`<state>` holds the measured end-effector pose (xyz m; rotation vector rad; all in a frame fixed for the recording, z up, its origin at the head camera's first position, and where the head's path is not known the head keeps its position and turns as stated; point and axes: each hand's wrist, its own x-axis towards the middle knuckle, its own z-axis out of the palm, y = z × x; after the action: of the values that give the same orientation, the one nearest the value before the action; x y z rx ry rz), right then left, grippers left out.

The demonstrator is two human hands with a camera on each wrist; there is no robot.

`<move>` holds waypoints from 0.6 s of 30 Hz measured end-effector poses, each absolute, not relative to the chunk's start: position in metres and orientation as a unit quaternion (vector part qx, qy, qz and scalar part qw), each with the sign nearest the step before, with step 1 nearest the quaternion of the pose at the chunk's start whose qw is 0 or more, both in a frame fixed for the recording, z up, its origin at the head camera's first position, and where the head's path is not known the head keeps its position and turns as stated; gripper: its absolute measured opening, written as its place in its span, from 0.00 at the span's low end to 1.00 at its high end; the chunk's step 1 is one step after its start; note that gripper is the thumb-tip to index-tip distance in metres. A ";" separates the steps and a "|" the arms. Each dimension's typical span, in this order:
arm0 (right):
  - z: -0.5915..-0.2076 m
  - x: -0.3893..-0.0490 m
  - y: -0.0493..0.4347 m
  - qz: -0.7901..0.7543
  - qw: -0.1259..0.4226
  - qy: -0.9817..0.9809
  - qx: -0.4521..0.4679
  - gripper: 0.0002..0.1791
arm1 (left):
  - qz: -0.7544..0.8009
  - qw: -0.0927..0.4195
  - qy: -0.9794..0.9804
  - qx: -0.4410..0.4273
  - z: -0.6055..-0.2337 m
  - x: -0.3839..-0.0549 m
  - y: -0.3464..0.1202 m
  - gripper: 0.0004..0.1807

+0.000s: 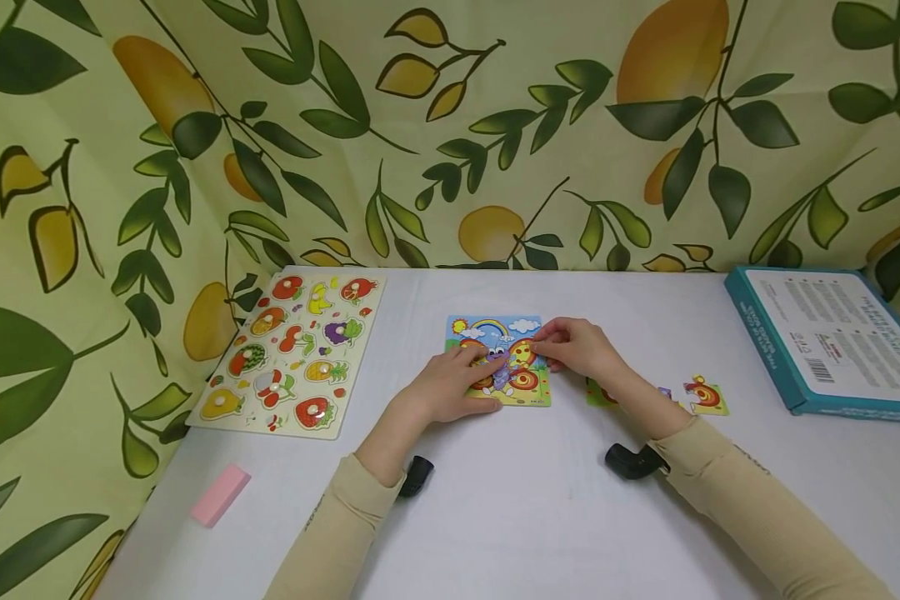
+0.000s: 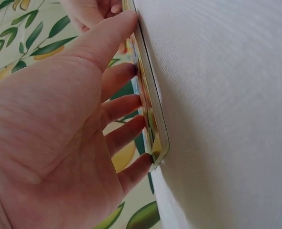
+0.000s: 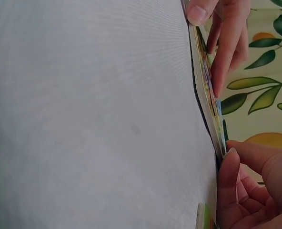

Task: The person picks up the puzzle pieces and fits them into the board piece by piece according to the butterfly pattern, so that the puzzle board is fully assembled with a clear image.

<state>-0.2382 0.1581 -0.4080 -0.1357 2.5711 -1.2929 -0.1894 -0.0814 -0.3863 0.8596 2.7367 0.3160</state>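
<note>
A butterfly jigsaw puzzle (image 1: 525, 395) in a flat square board lies on the table, with a sun, rainbow and clouds along its top. My left hand (image 1: 444, 385) rests over its left half, fingers extended onto the picture. In the left wrist view, the fingertips press the puzzle's face and the thumb (image 2: 117, 36) lies along its near edge. At the upper right edge, my right hand (image 1: 579, 346) pinches with thumb and forefinger; I cannot tell whether it grips a single piece or the board's rim. Loose puzzle pieces (image 1: 707, 397) lie to the right, partly hidden by the right forearm.
A fruit peg board (image 1: 352, 408) lies at the left, with a pink block (image 1: 221, 496) in front of it. At the right stands a teal box (image 1: 783, 375). Black curved objects (image 1: 417, 477) sit close to both forearms. A patterned curtain (image 1: 435, 208) hangs behind the table.
</note>
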 end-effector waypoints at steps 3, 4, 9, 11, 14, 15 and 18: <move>-0.408 -0.239 0.158 -0.446 0.131 0.884 -0.047 0.17 | 0.110 0.128 0.941 0.295 -0.386 -0.189 -0.081 0.38; -0.408 -0.239 0.158 -0.446 0.132 0.884 -0.047 0.17 | 0.110 0.129 0.941 0.294 -0.386 -0.189 -0.081 0.38; -0.409 -0.239 0.158 -0.440 0.132 0.887 -0.048 0.17 | 0.110 0.130 0.941 0.293 -0.387 -0.190 -0.081 0.38; -0.409 -0.239 0.158 -0.438 0.131 0.888 -0.048 0.17 | 0.110 0.130 0.941 0.292 -0.387 -0.190 -0.081 0.38; -0.409 -0.240 0.158 -0.435 0.131 0.889 -0.049 0.17 | 0.111 0.130 0.941 0.292 -0.388 -0.190 -0.081 0.38; -0.409 -0.240 0.158 -0.434 0.131 0.890 -0.049 0.17 | 0.111 0.129 0.941 0.292 -0.387 -0.190 -0.081 0.38; -0.410 -0.241 0.158 -0.433 0.130 0.890 -0.049 0.16 | 0.111 0.129 0.941 0.292 -0.387 -0.190 -0.081 0.38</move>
<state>-0.2405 0.1577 -0.4097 -0.1422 2.5868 -1.2588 -0.1898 -0.0807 -0.3874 0.8481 2.7368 0.3224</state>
